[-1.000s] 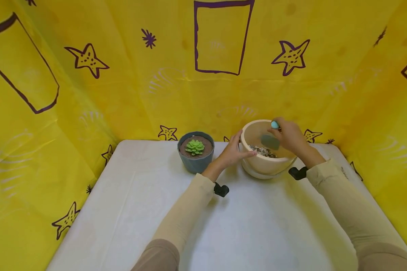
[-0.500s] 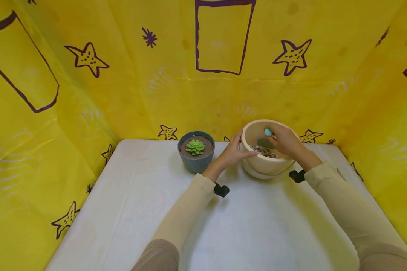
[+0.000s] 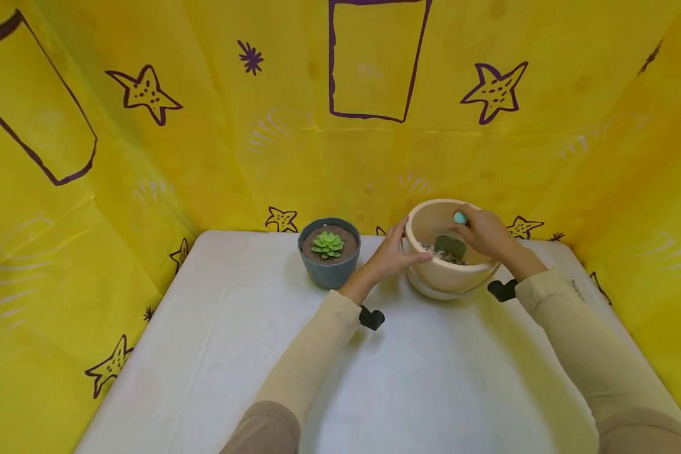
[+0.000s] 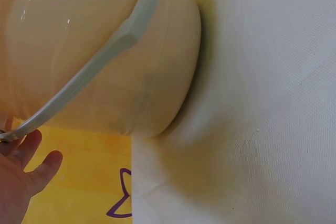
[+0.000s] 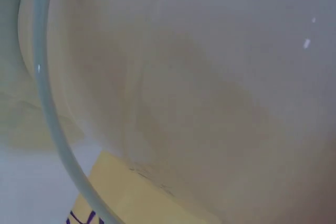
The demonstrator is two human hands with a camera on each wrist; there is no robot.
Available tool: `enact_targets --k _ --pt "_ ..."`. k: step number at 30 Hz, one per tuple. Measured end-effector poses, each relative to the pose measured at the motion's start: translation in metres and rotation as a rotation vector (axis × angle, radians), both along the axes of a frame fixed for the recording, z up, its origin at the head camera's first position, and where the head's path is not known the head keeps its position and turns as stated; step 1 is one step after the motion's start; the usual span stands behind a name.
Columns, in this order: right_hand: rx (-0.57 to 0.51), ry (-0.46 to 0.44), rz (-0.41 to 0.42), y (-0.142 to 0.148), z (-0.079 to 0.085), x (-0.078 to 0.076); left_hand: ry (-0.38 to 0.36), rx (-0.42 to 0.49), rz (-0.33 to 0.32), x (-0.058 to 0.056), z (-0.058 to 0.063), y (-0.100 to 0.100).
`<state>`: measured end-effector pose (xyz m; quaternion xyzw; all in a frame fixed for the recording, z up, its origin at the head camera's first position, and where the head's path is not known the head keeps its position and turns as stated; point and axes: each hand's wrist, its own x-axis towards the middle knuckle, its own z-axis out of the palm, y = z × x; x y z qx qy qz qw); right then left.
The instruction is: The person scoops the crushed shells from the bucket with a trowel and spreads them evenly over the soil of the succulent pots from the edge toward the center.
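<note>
A cream bucket with a pale bail handle stands at the table's back right. Pale and dark gravel-like bits cover part of its floor. My left hand is spread against its left side, thumb along the front rim and fingers farther back. Over the right side of the opening, my right hand grips a small trowel by its handle, whose light blue end shows. The trowel's dark grey-green blade points down among the bits. In the right wrist view, the bucket wall fills most of the picture.
A blue-grey pot with a green succulent in brown soil stands left of the bucket. Yellow patterned cloth hangs behind and at both sides. A white cover lies over the table.
My right hand moved the trowel left and down inside the bucket, then back right, with the blade now lower among the bits. The left hand has stayed on the bucket.
</note>
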<state>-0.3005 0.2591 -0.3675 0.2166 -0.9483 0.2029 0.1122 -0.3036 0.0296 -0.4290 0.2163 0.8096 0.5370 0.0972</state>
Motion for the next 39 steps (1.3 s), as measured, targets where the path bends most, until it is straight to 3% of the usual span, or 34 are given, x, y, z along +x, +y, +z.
enact_targets --k 5,12,21,30,39 --pt "-0.082 -0.066 -0.110 0.005 0.005 0.005 -0.001 -0.002 0.000 0.000 -0.001 0.002" --pt "-0.140 -0.056 -0.188 0.007 0.002 0.008 -0.008 -0.004 0.006 -0.001 -0.004 0.004" --pt "-0.094 -0.036 -0.176 0.004 -0.003 0.002 0.004 -0.009 0.013 -0.001 -0.004 0.002" --pt "-0.079 -0.064 -0.217 -0.002 -0.003 -0.006 0.008 0.006 0.012 -0.001 -0.004 0.002" --pt "-0.137 -0.081 -0.263 -0.009 -0.002 -0.007 0.005 0.011 0.012 0.001 -0.003 0.003"
